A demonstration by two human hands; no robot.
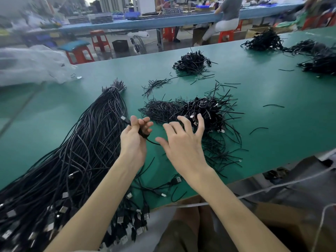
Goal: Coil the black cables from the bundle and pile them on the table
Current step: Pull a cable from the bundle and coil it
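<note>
A long bundle of black USB cables [87, 142] lies on the left of the green table [272, 91], its plug ends hanging over the near edge. My left hand [135, 137] grips a small coiled black cable [143, 134], whose silver plug [124, 118] sticks out to the upper left. My right hand [183, 140] hovers beside it with fingers spread and holds nothing, just in front of the pile of coiled cables [205, 111]. A loose tail of cable runs from the coil toward my right thumb.
A heap of short black ties [161, 110] lies left of the pile. More cable piles sit farther back [193, 62] and at the far right [265, 40]. Clear plastic bags [32, 64] lie at the left. A seated person [223, 20] works at the blue bench behind.
</note>
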